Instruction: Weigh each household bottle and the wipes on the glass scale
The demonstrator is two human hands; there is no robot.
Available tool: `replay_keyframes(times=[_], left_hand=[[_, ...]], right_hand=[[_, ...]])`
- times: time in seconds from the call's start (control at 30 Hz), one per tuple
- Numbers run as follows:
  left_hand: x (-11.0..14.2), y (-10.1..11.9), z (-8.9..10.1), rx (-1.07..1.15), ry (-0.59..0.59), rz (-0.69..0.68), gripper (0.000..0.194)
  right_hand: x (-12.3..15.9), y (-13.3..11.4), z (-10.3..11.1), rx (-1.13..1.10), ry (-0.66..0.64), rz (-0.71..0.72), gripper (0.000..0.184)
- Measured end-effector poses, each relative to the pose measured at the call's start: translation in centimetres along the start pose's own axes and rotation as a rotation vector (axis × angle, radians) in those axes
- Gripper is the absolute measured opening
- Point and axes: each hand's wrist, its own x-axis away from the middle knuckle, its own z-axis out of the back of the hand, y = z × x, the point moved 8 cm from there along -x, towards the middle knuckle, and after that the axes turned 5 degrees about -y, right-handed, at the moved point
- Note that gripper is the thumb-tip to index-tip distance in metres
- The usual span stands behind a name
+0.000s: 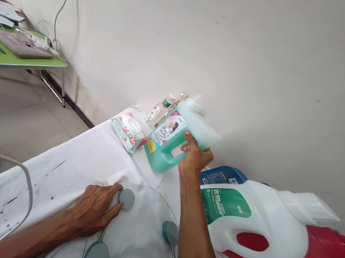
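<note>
- On the white cloth [79,164], near the wall [258,72], we've got the green jug [157,160] leaning over in our right hand [192,160], fingers wrapped round its handle; so it's grasped, not let go, and looks mid-move to us.
- Our left hand [92,206] is at the edge of the round glass plate [137,228], fingertips by a grey pad [126,199]; can't tell if it's pinching the rim or just resting.
- Beside the jug, the wipes pack [129,130] and clear bottle [158,113] have no hand on them; same deal with the white jug [284,235], blue container [224,175] and red container [321,251] over to our right.
- How far along we are is anyone's guess; we'd call the jug's placing unfinished, since it's in hand, and can't judge the rest.
- Tough to make out: the jug's top is smeary, and we can't tell if its base touches the cloth; the blue one is mostly hidden behind the white jug, and the glass plate runs off the bottom.
</note>
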Motion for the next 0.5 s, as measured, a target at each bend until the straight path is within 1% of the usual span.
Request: replay_keyframes(times=[0.1, 0.17, 0.23, 0.3, 0.37, 0.43, 0.5], left_hand=[[-0.1, 0.1, -0.1, -0.02, -0.031, 0.023, 0.036], [-0.2, 0.2, 0.2, -0.034, -0.048, 0.036, 0.037], [-0.4, 0.3, 0.5, -0.042, -0.075, 0.044, 0.04], [-0.7, 0.3, 0.7, -0.044, -0.115, 0.057, 0.042], [-0.8, 0.3, 0.8, -0.05, -0.148, 0.073, 0.043], [-0.8, 0.3, 1.0, -0.059, -0.163, 0.081, 0.045], [-0.8, 0.4, 1.1, -0.067, -0.169, 0.081, 0.047]], right_hand=[[2.1, -2.9, 4.0, 0.034, 0.05, 0.059, 0.037], [4.0, -5.3, 6.9, 0.07, 0.082, 0.1, 0.035], [6.2, -7.7, 9.3, 0.1, 0.092, 0.139, 0.031], [8.4, -9.8, 10.9, 0.126, 0.07, 0.158, 0.027], [10.4, -11.2, 12.1, 0.161, 0.046, 0.157, 0.027], [12.4, -11.9, 13.0, 0.193, 0.028, 0.13, 0.029], [14.2, -11.9, 13.6, 0.197, -0.001, 0.099, 0.029]])
